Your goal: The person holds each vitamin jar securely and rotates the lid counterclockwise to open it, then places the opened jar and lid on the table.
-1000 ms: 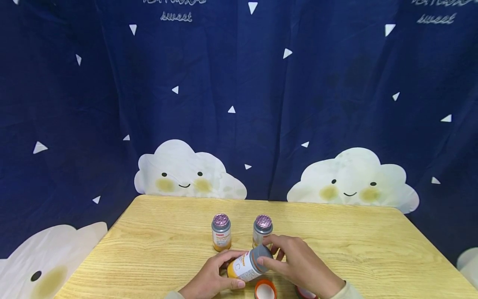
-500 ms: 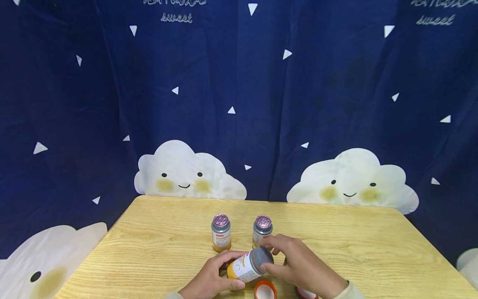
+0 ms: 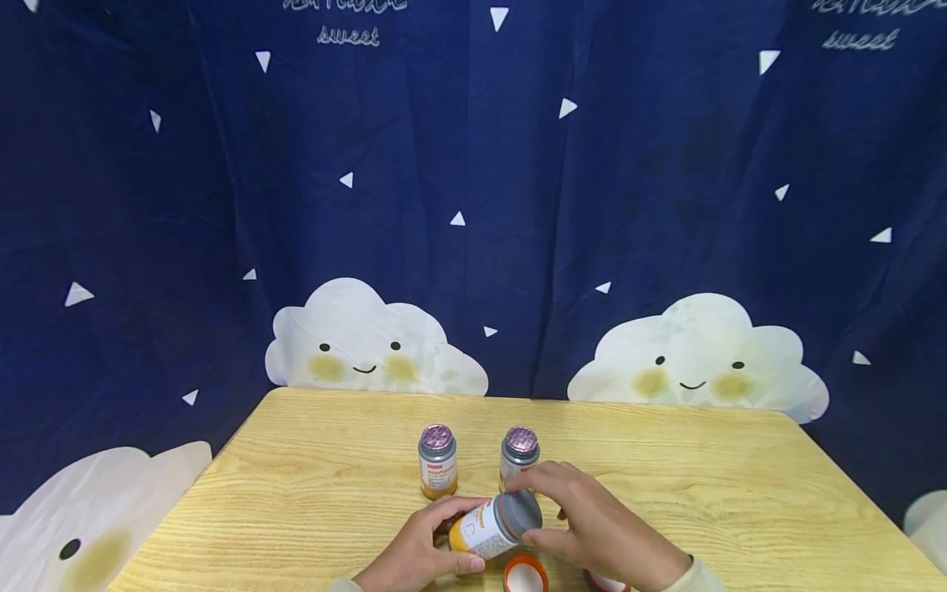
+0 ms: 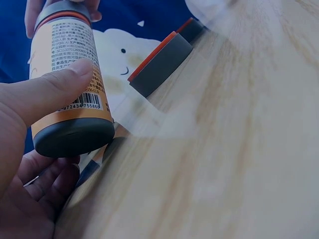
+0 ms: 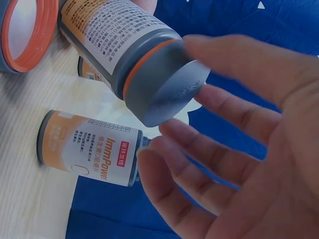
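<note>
My left hand (image 3: 422, 551) grips the body of a vitamin bottle (image 3: 482, 531) with a white and orange label, tilted on its side above the table. In the left wrist view, the thumb lies across the bottle's label (image 4: 62, 47). My right hand (image 3: 595, 526) holds its fingertips round the rim of the grey lid (image 3: 521, 511), thumb on one side and fingers on the other. An orange ring shows where lid (image 5: 167, 89) and bottle meet. Beyond the hands, two similar bottles stand upright without lids, the left bottle (image 3: 438, 469) and the right bottle (image 3: 518, 462), purple foil covering their tops.
On the wooden table (image 3: 333, 460), an orange-rimmed lid (image 3: 526, 574) lies inside up just below the held bottle. Another lid (image 3: 607, 581) is partly hidden under my right hand. A dark blue curtain (image 3: 518, 164) with clouds hangs behind the table.
My right thumb has slid downward along the lid's edge, and the index finger has shifted slightly left over its top. The left hand and the bottle stay nearly still.
</note>
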The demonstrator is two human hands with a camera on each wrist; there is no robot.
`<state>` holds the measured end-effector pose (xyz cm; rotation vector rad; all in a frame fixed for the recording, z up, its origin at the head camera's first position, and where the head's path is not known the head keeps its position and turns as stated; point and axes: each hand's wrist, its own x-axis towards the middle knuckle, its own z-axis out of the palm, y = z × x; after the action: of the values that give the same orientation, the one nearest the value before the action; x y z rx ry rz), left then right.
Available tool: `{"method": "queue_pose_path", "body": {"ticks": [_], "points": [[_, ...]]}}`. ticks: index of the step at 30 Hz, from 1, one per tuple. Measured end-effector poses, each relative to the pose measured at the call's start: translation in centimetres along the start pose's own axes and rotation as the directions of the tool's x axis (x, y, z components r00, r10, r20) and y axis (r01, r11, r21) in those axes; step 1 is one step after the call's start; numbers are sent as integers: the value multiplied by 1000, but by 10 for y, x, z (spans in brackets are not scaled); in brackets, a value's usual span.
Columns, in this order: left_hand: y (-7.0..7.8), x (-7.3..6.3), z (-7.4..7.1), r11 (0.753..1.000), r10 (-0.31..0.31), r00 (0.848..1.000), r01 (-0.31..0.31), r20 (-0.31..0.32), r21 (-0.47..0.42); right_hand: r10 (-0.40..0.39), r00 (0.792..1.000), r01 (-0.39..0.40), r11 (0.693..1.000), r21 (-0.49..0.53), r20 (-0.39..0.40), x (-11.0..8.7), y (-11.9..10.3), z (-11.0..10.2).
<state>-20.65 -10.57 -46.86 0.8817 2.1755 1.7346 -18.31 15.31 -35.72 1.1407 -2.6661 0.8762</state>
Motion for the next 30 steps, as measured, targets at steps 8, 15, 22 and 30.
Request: {"method": "queue_pose_path", "body": {"ticks": [8, 15, 22, 30], "points": [[-1, 1, 1, 1000, 29, 1000, -29, -10, 10, 100, 988, -105, 994, -38, -116, -1, -1, 4], [-1, 1, 1, 1000, 26, 1000, -26, -10, -4, 200, 977, -201, 980, -7, -71, 4, 0, 4], [0, 1, 1, 1000, 21, 1000, -21, -14, 2, 209, 977, -209, 978, 3, -40, 6, 0, 7], [-1, 0, 2, 1000, 20, 1000, -20, -15, 13, 199, 979, -199, 980, 26, -31, 5, 1, 7]]}}
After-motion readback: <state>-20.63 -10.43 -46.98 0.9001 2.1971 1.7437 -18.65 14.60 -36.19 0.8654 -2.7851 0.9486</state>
